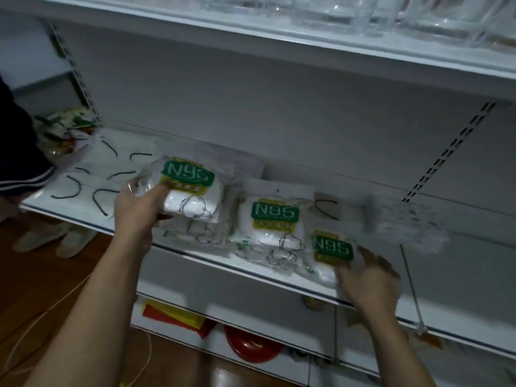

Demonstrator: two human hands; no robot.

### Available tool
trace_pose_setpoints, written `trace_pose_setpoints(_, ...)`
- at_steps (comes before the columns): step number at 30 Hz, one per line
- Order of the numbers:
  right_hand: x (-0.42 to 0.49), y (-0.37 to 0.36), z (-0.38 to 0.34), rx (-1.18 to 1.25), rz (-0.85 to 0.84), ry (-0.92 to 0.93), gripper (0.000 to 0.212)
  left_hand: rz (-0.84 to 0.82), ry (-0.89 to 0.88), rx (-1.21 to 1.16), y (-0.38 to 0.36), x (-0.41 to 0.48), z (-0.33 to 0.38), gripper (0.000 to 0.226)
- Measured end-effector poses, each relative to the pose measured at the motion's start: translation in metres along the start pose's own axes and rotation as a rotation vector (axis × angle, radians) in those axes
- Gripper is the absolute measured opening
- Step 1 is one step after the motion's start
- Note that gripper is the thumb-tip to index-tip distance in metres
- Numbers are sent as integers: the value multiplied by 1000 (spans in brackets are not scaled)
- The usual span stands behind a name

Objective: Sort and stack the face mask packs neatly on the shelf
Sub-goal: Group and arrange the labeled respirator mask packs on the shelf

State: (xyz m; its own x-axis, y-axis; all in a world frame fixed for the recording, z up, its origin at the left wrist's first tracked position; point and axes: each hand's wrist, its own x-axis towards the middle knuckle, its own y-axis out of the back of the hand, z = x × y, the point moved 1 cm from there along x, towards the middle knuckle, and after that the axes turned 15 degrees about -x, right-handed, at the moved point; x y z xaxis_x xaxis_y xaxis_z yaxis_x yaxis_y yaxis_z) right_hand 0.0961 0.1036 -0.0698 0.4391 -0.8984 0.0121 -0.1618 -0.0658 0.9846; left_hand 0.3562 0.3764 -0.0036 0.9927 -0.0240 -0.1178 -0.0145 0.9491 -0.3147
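On the white shelf (195,256), about midway along, three clear packs of white face masks lie side by side. Each has a green label reading "N95" above a yellow-green band whose small print is too blurred to read. The left hand (139,203) grips the leftmost pack (195,191) round its left edge and holds it slightly raised over other packs beneath. Its long axis runs near to far, with the label at the far end. The middle pack (275,222) lies just to its right, the same way round. The rightmost pack (329,252) sits nearer the shelf's front edge. The right hand (368,277), fingers spread and holding nothing, is at that pack's near right corner; blur hides whether it touches. That hand looks the nearer one to shift this pack left onto the middle pile. Loose white masks (106,177) with black ear loops lie at the far left.
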Motion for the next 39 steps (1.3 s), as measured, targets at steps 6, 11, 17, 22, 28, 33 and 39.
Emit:
trace_pose_setpoints(6, -5, -9, 8, 272, -43, -57, 50, -70, 67, 424, 8, 9, -15, 86)
trace_pose_setpoints(11, -13, 27, 9, 758, 216, -282, 36, -77, 54, 452, 1, 11, -9, 62)
trace_pose_setpoints(17, -8, 86, -66, 1190, 411, 96, 28, -132, 35, 551, -11, 7, -2, 80)
trace_pose_setpoints(22, -13, 45, -136, 564, 88, 232, 31, -155, 59, 554, -14, 7, -2, 71)
trace_pose_setpoints(28, 0, 46, -114, 497, 50, 60, 63, -167, 151, 442, 1, 16, 2, 99)
trace_pose_setpoints(33, -2, 39, -113, 833, -510, -65, 83, -239, 324, 363, 8, 22, -3, 93)
trace_pose_setpoints(39, -3, 33, -127, 871, -710, -12, 46, -345, 441, 443, -1, 22, -2, 102)
